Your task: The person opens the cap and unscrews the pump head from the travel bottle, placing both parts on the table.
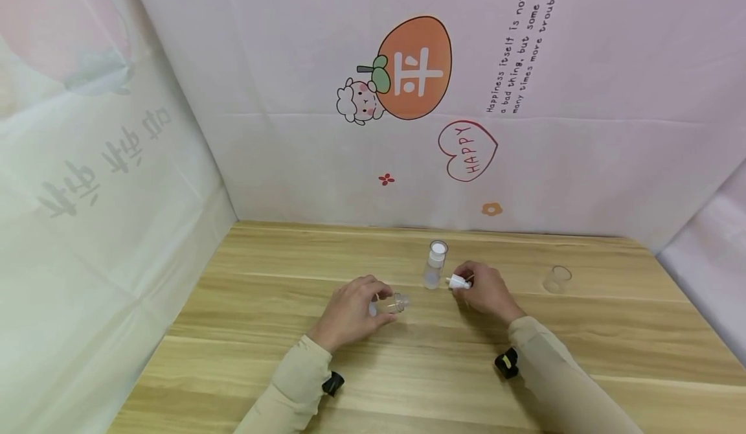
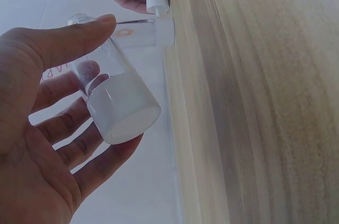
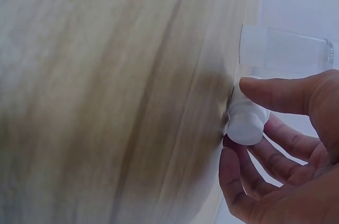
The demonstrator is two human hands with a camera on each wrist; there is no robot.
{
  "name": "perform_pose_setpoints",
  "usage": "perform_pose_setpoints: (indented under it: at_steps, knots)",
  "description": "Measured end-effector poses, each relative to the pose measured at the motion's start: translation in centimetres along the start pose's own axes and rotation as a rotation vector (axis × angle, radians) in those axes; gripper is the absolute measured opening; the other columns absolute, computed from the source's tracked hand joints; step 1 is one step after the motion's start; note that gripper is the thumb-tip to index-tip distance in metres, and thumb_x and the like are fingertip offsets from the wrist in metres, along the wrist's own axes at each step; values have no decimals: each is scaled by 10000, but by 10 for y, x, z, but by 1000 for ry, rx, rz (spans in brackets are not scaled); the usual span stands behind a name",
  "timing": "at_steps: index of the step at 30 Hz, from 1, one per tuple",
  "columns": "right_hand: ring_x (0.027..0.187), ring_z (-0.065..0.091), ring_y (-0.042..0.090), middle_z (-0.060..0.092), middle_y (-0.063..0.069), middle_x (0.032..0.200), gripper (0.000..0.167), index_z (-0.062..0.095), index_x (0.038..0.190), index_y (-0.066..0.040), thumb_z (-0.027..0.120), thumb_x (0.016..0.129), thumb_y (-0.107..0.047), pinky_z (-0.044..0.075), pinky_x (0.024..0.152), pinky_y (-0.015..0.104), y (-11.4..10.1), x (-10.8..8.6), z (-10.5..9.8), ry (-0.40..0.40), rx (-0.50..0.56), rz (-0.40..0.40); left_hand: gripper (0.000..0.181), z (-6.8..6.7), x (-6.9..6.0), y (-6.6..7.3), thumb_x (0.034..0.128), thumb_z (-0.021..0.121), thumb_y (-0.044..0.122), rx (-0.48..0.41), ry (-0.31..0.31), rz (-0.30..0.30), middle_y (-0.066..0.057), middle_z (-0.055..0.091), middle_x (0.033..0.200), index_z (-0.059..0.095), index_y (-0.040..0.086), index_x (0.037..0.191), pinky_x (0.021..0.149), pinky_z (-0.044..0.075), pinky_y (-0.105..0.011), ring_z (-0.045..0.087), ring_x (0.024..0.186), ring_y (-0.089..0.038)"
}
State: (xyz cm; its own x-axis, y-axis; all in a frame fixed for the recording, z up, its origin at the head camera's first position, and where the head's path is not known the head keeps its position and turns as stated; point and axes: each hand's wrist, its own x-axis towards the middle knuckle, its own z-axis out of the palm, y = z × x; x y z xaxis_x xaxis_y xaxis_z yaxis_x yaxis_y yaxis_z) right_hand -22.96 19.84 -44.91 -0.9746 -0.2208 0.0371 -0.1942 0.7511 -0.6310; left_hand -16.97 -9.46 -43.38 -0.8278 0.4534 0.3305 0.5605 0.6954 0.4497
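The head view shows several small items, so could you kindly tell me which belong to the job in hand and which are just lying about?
Belonging to the job:
clear bottle, held by the left hand
white top, held by the right hand

Apparently just lying about:
standing bottle, untouched
clear cylinder, untouched, possibly a cover

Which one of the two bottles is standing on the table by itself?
The rear bottle, beside the right hand. The other bottle is tilted, held in the left hand.
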Motion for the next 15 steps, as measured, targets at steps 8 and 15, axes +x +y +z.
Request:
perform_pose_setpoints:
  at_steps: [8, 15]
  knots:
    - [897, 652, 281, 694, 150, 1014, 251, 660, 1046, 20, 788, 833, -16, 531, 801, 460, 4, 2, 3, 21, -3, 10, 331, 0, -1, -1, 828, 863, 307, -11, 5, -2, 10, 699, 976, 748, 104, 1062, 697, 514, -305, 651, 862, -158]
    - [913, 658, 301, 695, 161, 1019, 301, 652, 1066, 34, 810, 821, -41, 526, 829, 484, 4, 3, 3, 23, -10, 8, 333, 0, -1, -1, 826, 865, 303, -4, 11, -2, 15, 698, 983, 748, 104, 1066, 707, 519, -314, 651, 867, -149]
